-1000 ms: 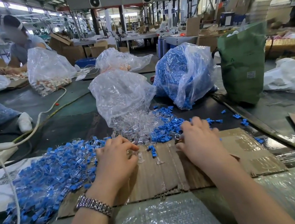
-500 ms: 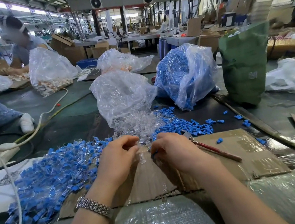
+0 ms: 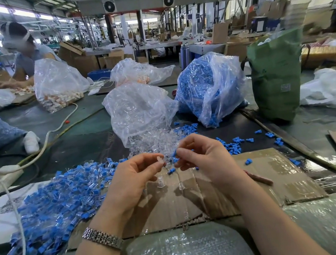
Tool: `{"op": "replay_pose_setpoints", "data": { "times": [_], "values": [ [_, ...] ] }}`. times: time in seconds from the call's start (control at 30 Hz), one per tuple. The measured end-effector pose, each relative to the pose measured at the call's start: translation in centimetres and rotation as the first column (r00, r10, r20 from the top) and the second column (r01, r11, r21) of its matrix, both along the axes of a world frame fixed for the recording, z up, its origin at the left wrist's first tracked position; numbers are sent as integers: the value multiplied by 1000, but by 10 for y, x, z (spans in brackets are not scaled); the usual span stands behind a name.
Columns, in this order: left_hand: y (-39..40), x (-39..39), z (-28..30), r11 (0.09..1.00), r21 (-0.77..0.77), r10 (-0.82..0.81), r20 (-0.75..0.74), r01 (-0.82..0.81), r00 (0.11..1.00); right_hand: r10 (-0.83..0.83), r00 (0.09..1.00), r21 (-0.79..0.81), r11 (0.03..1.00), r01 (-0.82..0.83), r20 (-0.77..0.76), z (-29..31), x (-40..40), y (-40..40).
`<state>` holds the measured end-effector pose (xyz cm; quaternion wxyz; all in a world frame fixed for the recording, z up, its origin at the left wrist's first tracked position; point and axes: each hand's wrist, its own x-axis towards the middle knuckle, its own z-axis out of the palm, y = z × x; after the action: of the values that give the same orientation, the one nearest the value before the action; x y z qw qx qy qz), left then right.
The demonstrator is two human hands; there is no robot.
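Left hand (image 3: 135, 181) pinches a small clear plastic piece (image 3: 160, 161) at thumb and forefinger. Right hand (image 3: 204, 159) pinches a small blue plastic cap (image 3: 174, 153). The two parts are near each other but apart, above the flat brown cardboard sheet (image 3: 267, 178).

Containers:
- Crumpled transparent plastic bag (image 3: 139, 112) just behind the hands, with clear pieces spilling from its mouth.
- Second transparent bag (image 3: 210, 84) to its right, packed with blue caps, some scattered beside it.
- Tall green bag (image 3: 277, 81), upright; contents cannot be told.

Loose heap of blue-and-clear pieces (image 3: 58, 199) lies to the left.
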<state>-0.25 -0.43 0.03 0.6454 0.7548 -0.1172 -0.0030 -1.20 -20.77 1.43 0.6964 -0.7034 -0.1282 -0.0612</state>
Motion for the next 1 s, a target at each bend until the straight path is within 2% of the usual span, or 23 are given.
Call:
{"op": "replay_pose_setpoints", "data": {
  "times": [0.1, 0.23, 0.33, 0.47, 0.8, 0.9, 0.93, 0.97, 1.0],
  "values": [
    [0, -2, 2, 999, -19, -38, -15, 37, 999, 31, 999, 17, 999, -32, 22, -1, -1, 4],
    [-2, -6, 5, 994, -87, -62, -33, 59, 998, 7, 996, -182, 983, 10, 91, -6, 0, 6],
    [-1, -4, 5, 995, -73, -68, -26, 66, 997, -6, 993, -258, 965, 37, 117, -7, 1, 6],
    [-1, -4, 4, 994, -72, -83, -25, 81, 996, -41, 988, -288, 954, 83, 148, -8, 0, 7],
    [-3, -6, 5, 991, -78, -108, -29, 106, 994, -28, 991, -400, 913, 78, 129, -4, -7, 9],
    [-2, -6, 4, 992, -86, -95, -37, 91, 995, -86, 990, -359, 926, 121, 113, 1, -9, 7],
    [-1, -5, 4, 992, -96, -84, -48, 79, 995, -141, 984, -374, 911, 171, 108, 3, -9, 4],
    [-1, -5, 3, 992, -111, -71, -62, 64, 996, -218, 970, -459, 854, 243, 108, 5, -9, 0],
    [0, -3, 2, 992, -120, -58, -70, 50, 996, -296, 947, -609, 731, 306, 121, 6, -9, -5]
  ]
}}
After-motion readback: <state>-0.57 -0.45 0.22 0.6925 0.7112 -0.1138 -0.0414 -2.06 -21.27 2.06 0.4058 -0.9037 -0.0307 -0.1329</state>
